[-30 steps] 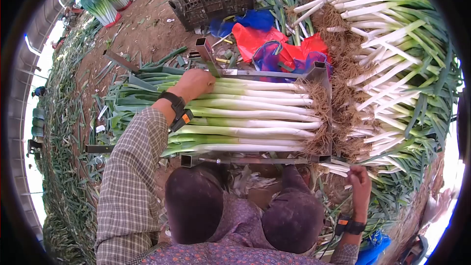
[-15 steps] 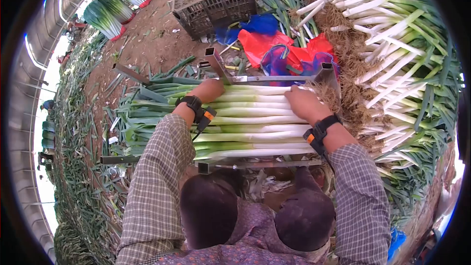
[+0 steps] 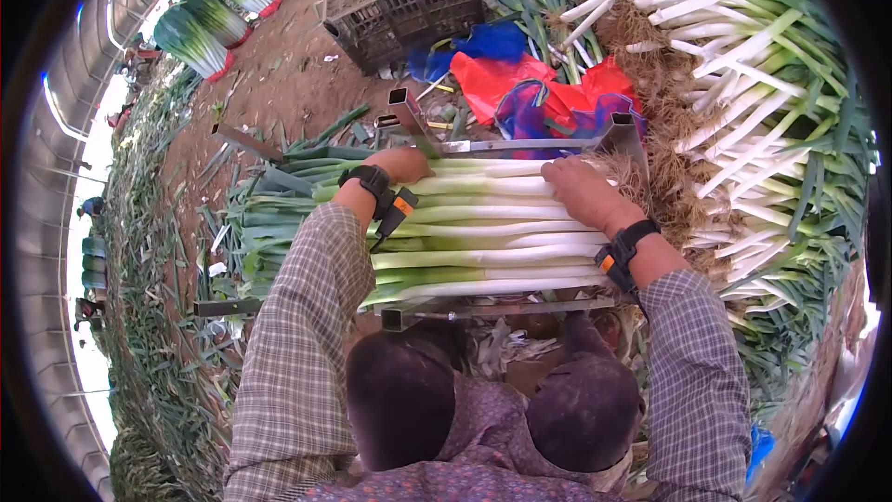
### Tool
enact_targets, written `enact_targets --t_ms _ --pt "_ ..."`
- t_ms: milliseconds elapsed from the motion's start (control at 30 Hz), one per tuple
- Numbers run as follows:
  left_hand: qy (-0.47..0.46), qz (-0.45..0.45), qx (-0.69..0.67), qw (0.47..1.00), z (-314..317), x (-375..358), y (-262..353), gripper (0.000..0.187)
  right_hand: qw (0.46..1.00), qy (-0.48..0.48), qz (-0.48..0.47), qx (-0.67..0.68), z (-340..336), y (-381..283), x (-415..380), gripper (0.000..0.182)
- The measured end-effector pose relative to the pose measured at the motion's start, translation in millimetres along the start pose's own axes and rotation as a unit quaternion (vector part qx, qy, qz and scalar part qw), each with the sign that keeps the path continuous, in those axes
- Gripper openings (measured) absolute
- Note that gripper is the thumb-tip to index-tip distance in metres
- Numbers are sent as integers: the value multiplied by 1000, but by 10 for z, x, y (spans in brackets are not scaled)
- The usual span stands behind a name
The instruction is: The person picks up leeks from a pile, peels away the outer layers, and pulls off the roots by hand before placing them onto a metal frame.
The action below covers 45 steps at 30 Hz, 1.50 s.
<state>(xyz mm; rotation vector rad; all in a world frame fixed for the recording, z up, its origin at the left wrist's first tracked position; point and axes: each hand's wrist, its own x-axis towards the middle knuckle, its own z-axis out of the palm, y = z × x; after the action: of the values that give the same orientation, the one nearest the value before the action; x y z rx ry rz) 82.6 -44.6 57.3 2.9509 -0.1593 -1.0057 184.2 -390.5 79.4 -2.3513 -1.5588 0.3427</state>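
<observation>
Several leeks (image 3: 502,227) lie side by side across a metal frame (image 3: 520,144), their roots to the right and green leaves to the left. My left hand (image 3: 400,165) is closed at the far edge of the row, near a frame post, where the stalks turn green. At the white ends, close to the roots, my right hand (image 3: 578,188) is closed on the farthest stalks. The fingertips of both hands are partly hidden against the leeks.
A large pile of leeks (image 3: 743,112) lies at the right. Beyond the frame are a dirty plastic crate (image 3: 404,14) and red plastic sheeting (image 3: 502,84). Tied leek bundles (image 3: 190,37) stand at the far left. Frame posts (image 3: 624,135) stick up beside my hands.
My left hand has shifted slightly right along the far edge. My right hand stays near the root ends, with its wrist a little farther right.
</observation>
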Motion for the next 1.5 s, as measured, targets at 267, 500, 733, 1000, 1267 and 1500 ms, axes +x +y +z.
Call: enact_targets --t_ms 267,500,733,1000,1267,1500 --pt "99 -172 100 975 205 -157 -583 29 995 95 -40 -2 -88 -132 -57 29" --pt "424 -457 42 781 -275 -1817 -1445 24 996 65 52 38 51 141 -23 26" --pt "489 -742 160 430 -347 -5339 -2273 59 994 99 44 30 197 211 143 25" --pt "559 -247 -215 762 -602 -3108 -718 25 997 -58 41 -24 66 -81 253 27" --pt "349 -30 -44 935 80 -782 -158 32 985 114 -1 130 -671 -59 -619 29" --pt "283 -19 -85 955 88 -678 -90 22 644 487 463 366 -779 949 -3344 20"
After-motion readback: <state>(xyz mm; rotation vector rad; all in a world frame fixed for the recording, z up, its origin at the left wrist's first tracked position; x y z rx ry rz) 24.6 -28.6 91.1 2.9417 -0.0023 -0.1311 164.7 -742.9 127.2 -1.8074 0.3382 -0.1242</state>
